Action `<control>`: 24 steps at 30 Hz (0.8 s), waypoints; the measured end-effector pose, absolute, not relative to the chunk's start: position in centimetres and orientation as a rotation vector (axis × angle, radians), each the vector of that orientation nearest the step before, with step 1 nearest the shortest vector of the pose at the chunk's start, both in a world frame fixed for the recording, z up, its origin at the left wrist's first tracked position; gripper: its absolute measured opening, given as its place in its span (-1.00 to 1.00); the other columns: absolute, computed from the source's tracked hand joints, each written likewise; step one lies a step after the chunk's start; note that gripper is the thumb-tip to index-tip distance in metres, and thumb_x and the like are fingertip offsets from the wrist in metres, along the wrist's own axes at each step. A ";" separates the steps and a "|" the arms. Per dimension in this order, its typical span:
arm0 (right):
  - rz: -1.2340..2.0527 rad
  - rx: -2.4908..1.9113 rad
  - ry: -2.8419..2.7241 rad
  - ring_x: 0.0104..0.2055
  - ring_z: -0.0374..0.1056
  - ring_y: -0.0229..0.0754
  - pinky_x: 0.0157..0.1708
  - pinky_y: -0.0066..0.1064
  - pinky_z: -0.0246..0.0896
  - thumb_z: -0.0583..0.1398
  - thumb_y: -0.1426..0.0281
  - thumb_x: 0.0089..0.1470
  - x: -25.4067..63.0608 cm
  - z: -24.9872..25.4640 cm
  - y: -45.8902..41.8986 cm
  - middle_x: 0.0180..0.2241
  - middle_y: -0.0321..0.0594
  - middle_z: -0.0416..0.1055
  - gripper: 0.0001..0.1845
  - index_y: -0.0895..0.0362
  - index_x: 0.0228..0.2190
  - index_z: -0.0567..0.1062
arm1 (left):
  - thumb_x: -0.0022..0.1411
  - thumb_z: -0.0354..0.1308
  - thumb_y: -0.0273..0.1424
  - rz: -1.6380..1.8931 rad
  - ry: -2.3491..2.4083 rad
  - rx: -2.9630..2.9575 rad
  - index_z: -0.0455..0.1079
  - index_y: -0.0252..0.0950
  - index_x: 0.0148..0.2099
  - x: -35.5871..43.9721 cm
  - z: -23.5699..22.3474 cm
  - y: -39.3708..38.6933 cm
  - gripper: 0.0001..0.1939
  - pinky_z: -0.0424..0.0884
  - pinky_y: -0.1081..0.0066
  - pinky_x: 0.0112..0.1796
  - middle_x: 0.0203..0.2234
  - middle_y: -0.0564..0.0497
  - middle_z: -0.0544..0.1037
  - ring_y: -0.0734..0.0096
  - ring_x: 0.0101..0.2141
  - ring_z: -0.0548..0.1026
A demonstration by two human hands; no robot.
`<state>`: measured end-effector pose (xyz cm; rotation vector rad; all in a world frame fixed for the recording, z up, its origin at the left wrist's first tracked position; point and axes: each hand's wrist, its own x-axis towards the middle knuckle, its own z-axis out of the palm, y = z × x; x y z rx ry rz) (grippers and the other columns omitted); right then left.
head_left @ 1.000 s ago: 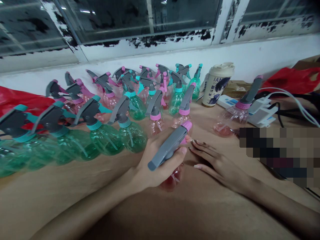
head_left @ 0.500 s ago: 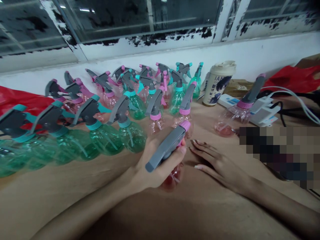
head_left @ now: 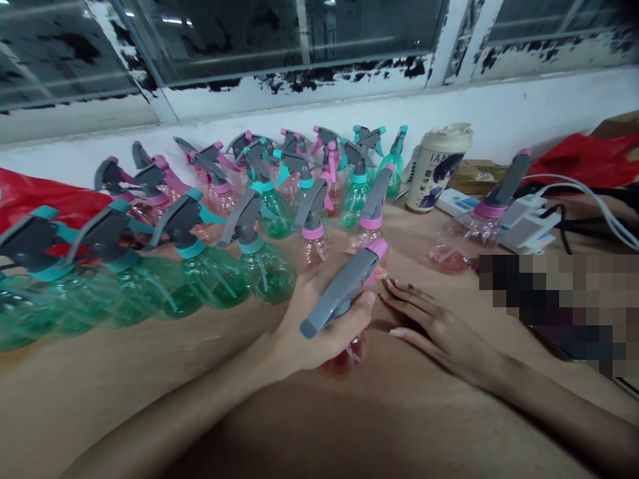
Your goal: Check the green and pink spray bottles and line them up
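Observation:
My left hand (head_left: 312, 326) is wrapped round the neck of a pink spray bottle (head_left: 344, 356) that stands on the brown table (head_left: 124, 386). Its grey trigger head (head_left: 339, 293) with a pink nozzle juts up over my fingers. Flat on the table just right of the bottle lies my right hand (head_left: 434, 326), fingers stretched out and together, holding nothing. Several green spray bottles (head_left: 262, 263) and pink spray bottles (head_left: 312, 236) stand in rows behind my left hand.
A lidded paper cup (head_left: 434, 166) stands at the back by the white wall. Right of it are one more pink spray bottle (head_left: 472, 223), a white power strip (head_left: 524, 223) with cables, and red plastic bags (head_left: 589, 159). Another red bag (head_left: 30, 196) lies far left.
Almost nothing has moved. The spray head in my left hand tipped slightly and came back; my right hand has stayed flat on the table.

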<state>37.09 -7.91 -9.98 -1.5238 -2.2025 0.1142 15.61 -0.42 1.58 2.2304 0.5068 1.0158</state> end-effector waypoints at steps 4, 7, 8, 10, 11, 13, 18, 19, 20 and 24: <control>0.131 -1.523 -2.213 0.25 -0.04 -0.04 0.17 -0.01 -0.04 0.04 0.21 0.17 37.1 -9.8 -7.9 0.21 -0.08 0.09 -0.44 0.14 0.16 0.15 | 0.05 0.07 -0.51 1.006 0.569 2.231 0.33 -0.27 -0.30 15.6 1.7 -0.7 -0.89 0.36 0.40 -0.44 -0.51 0.08 0.39 0.44 -0.51 0.38; 0.136 -1.521 -2.214 0.25 -0.04 -0.04 0.16 -0.02 -0.04 0.05 0.21 0.17 37.1 -9.8 -7.9 0.21 -0.08 0.09 -0.43 0.14 0.16 0.15 | 0.04 0.06 -0.52 1.006 0.576 2.246 0.32 -0.25 -0.30 15.6 1.7 -0.6 -0.87 0.37 0.39 -0.43 -0.54 0.10 0.37 0.42 -0.50 0.39; 0.137 -1.520 -2.214 0.25 -0.04 -0.04 0.16 -0.01 -0.03 0.04 0.22 0.17 37.1 -9.8 -7.9 0.21 -0.08 0.09 -0.43 0.14 0.17 0.14 | 0.04 0.06 -0.52 1.013 0.560 2.256 0.32 -0.25 -0.30 15.6 1.6 -0.6 -0.87 0.38 0.38 -0.41 -0.54 0.10 0.37 0.40 -0.48 0.41; 0.132 -1.515 -2.216 0.25 -0.04 -0.04 0.16 0.00 -0.04 0.04 0.22 0.17 37.1 -9.9 -7.9 0.20 -0.07 0.10 -0.43 0.14 0.17 0.13 | 0.04 0.05 -0.52 1.039 0.524 2.267 0.32 -0.24 -0.29 15.7 1.5 -0.5 -0.86 0.40 0.35 -0.37 -0.52 0.08 0.40 0.37 -0.44 0.43; 0.126 -1.514 -2.218 0.25 -0.04 -0.04 0.16 0.00 -0.04 0.04 0.22 0.17 37.1 -9.9 -7.9 0.20 -0.07 0.10 -0.43 0.15 0.17 0.14 | 0.04 0.05 -0.52 1.045 0.521 2.265 0.31 -0.24 -0.29 15.7 1.4 -0.4 -0.86 0.40 0.34 -0.36 -0.50 0.07 0.41 0.36 -0.43 0.43; 0.111 -1.516 -2.222 0.25 -0.04 -0.03 0.16 0.01 -0.03 0.04 0.22 0.17 37.1 -9.9 -7.9 0.20 -0.05 0.11 -0.43 0.17 0.16 0.14 | 0.04 0.04 -0.52 1.034 0.526 2.250 0.32 -0.24 -0.29 15.7 1.3 -0.5 -0.86 0.40 0.32 -0.34 -0.48 0.05 0.42 0.36 -0.43 0.44; 0.111 -1.499 -2.225 0.24 -0.02 -0.03 0.16 0.01 -0.02 0.04 0.22 0.17 37.1 -9.9 -7.9 0.19 -0.03 0.11 -0.44 0.18 0.15 0.16 | 0.06 0.06 -0.54 1.043 0.519 2.213 0.31 -0.25 -0.29 15.7 1.4 -0.5 -0.86 0.39 0.36 -0.40 -0.47 0.05 0.42 0.40 -0.47 0.42; 0.113 -1.495 -2.221 0.24 -0.02 -0.03 0.15 0.02 -0.02 0.04 0.22 0.17 37.1 -9.9 -7.9 0.19 -0.03 0.11 -0.44 0.18 0.15 0.16 | 0.07 0.07 -0.55 1.047 0.499 2.212 0.31 -0.25 -0.28 15.7 1.5 -0.5 -0.86 0.39 0.37 -0.41 -0.45 0.05 0.42 0.41 -0.46 0.43; 0.114 -1.493 -2.218 0.24 -0.01 -0.03 0.15 0.02 -0.02 0.04 0.22 0.17 37.1 -9.9 -7.9 0.19 -0.04 0.12 -0.44 0.17 0.16 0.16 | 0.07 0.07 -0.55 1.050 0.474 2.211 0.30 -0.25 -0.28 15.6 1.5 -0.4 -0.86 0.39 0.38 -0.40 -0.43 0.04 0.43 0.41 -0.45 0.43; 0.115 -1.508 -2.223 0.24 -0.02 -0.03 0.15 0.03 -0.03 0.04 0.21 0.18 37.1 -9.9 -7.9 0.18 -0.04 0.14 -0.43 0.18 0.16 0.15 | 0.10 0.07 -0.56 1.019 0.380 2.197 0.27 -0.23 -0.31 15.5 1.6 -0.3 -0.87 0.41 0.41 -0.37 -0.40 0.05 0.44 0.43 -0.42 0.45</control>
